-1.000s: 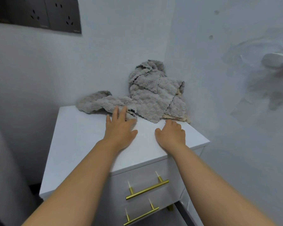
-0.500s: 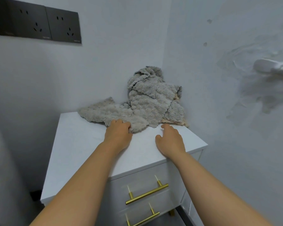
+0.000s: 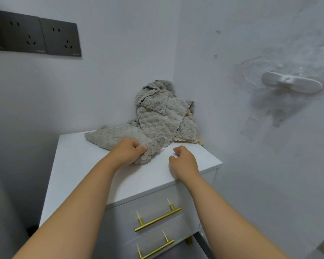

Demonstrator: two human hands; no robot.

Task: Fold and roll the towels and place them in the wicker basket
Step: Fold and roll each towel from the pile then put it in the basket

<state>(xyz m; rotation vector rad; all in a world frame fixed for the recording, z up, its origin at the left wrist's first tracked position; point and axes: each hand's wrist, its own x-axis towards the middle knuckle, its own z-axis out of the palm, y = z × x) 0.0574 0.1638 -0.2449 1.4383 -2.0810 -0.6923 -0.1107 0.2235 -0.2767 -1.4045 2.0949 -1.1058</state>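
White cabinet top [image 3: 79, 165] carries a crumpled grey fluffy towel [image 3: 157, 120], heaped at 12 o'clock; left hand [image 3: 127, 152] grasps its near edge; right hand [image 3: 183, 160], at 3 o'clock beside it, is curled and holds nothing.

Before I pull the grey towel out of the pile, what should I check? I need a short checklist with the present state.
1. Left hand grips the grey towel: ok, at its near corner.
2. Right hand holds the towel too: not ok, curled, holding nothing.
3. Bare room on the cabinet top for spreading: ok.
4. Grey towel free of the beige towel under it: cannot tell.
5. Wicker basket in sight: not ok, not in view.
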